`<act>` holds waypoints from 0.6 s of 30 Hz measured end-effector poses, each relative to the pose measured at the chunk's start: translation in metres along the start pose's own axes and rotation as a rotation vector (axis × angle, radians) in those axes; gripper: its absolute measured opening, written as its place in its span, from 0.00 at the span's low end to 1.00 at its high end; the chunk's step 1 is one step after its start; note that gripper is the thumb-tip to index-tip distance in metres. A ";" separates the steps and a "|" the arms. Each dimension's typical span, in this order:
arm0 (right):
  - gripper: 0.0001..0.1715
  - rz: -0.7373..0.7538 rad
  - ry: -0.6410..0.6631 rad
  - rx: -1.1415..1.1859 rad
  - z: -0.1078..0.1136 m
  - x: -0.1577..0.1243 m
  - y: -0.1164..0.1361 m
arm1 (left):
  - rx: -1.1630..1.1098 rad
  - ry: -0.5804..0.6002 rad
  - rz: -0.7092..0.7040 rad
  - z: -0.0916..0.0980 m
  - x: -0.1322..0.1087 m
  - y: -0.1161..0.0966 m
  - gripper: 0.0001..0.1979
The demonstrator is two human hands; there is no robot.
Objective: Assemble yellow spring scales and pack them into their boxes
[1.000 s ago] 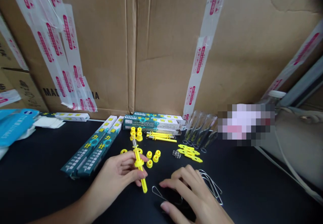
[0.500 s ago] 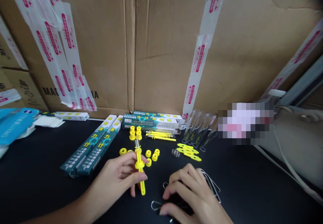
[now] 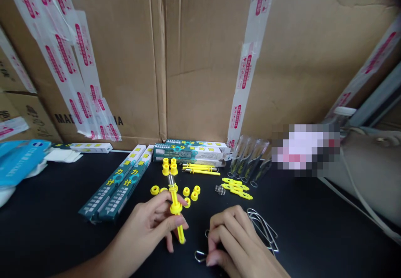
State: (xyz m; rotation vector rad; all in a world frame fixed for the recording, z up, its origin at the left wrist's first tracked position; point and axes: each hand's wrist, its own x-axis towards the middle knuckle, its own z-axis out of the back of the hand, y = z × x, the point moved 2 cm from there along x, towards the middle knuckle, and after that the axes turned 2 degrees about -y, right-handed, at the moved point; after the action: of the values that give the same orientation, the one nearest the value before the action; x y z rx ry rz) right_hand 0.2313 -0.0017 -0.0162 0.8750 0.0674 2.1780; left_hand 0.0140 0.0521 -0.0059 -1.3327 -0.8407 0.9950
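Our left hand (image 3: 142,228) pinches a yellow plastic rod (image 3: 181,235) nearly upright between thumb and fingers, a yellow collar (image 3: 176,208) sitting midway along it (a firm, even pinch keeps it steady). Our right hand (image 3: 233,240) curls over a bent wire loop (image 3: 200,256); whether it grips, we cannot tell. More wire loops (image 3: 263,232) lie just beside that hand, yellow plastic rings (image 3: 190,193) just beyond the left hand, and green boxes (image 3: 108,190) beyond it to the left.

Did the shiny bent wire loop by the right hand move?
Yes. The shiny bent wire loop moved down the view, toward the person, judged against the pile of silver wire loops beside the right hand, which stayed put.
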 end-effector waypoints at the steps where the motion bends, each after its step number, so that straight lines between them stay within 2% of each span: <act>1: 0.16 -0.002 0.003 0.002 0.001 0.001 0.000 | -0.002 0.006 0.003 0.000 0.000 0.001 0.22; 6: 0.18 -0.005 -0.065 0.034 0.003 0.002 -0.002 | 0.018 0.075 -0.002 -0.006 -0.005 -0.001 0.23; 11: 0.12 -0.011 0.022 0.064 0.004 -0.001 -0.002 | 0.006 0.166 0.013 -0.020 -0.012 0.001 0.23; 13: 0.09 0.023 0.043 0.046 0.007 -0.002 0.000 | 0.013 0.143 -0.012 -0.023 -0.012 0.002 0.23; 16: 0.16 0.048 0.056 -0.029 0.008 -0.001 0.002 | -0.002 0.059 -0.021 -0.022 -0.007 0.002 0.27; 18: 0.10 0.078 0.010 -0.058 0.004 0.001 0.001 | -0.021 0.016 -0.010 -0.022 -0.004 0.001 0.30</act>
State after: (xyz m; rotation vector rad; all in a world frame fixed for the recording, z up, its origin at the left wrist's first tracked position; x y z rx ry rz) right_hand 0.2322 -0.0030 -0.0127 0.8473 -0.0257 2.2454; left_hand 0.0324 0.0402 -0.0087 -1.3519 -0.8467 0.9692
